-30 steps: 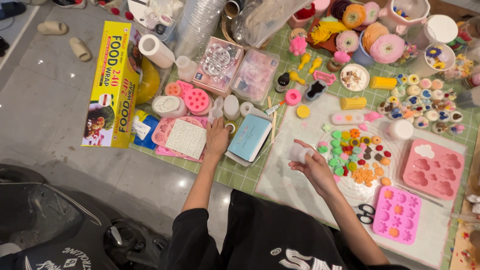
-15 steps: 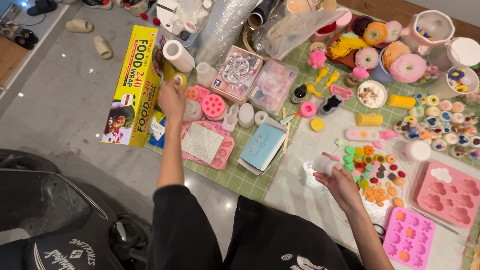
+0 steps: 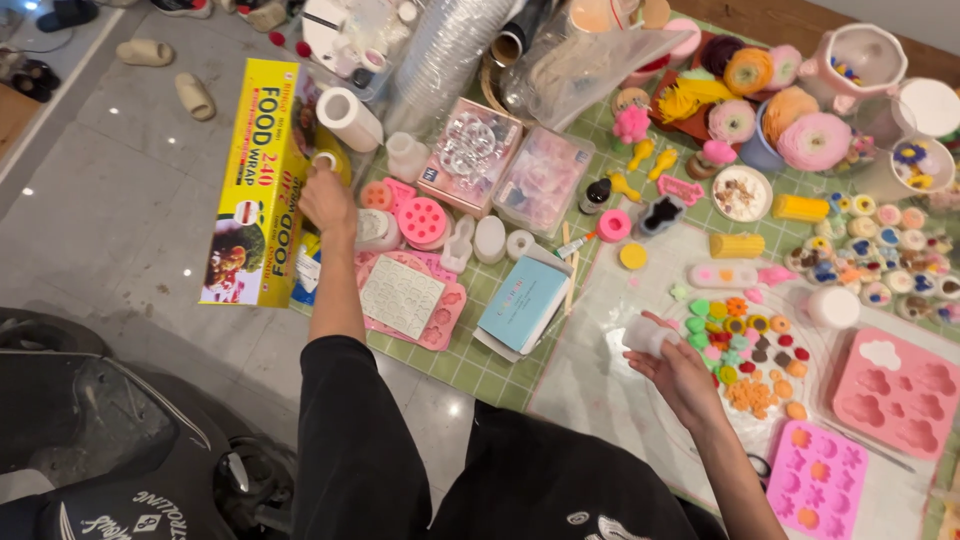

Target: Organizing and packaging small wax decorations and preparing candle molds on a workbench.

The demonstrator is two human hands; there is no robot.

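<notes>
Left hand (image 3: pixel 326 198) is reaching far-left across the worktop (image 3: pixel 590 380), fingers curled narrow around a small white roll of tape (image 3: pixel 325 160) sitting at the top of a yellow round container (image 3: pixel 340 165); whether it is fully gripping or just touching, cannot tell. Just left of that hand, a long yellow food wrap box (image 3: pixel 252 185) is lying half on the grey floor (image 3: pixel 100 200). A white paper roll (image 3: pixel 349 118) is lying just beyond the hand. Right hand (image 3: pixel 680 375) is hovering near the body over the pale mat, closed around a small white translucent cup (image 3: pixel 648 336), palm turned up. Just right of it, a clear round tray (image 3: pixel 810 345) is holding many small coloured pieces in green, orange, yellow and brown. A pink silicone mould (image 3: pixel 897 390) is lying further right, and a brighter pink flower mould (image 3: pixel 818 490) is sitting near the right edge. Between the two arms, a light blue booklet (image 3: pixel 522 303) is resting on the green grid mat (image 3: pixel 480 360), with a pink mould carrying a white textured sheet (image 3: pixel 400 296) to its left. Round pink perforated lid (image 3: pixel 422 220) is lying just right of the left wrist. Far right, pink and orange yarn flowers (image 3: pixel 790 125) are crowding together.
</notes>
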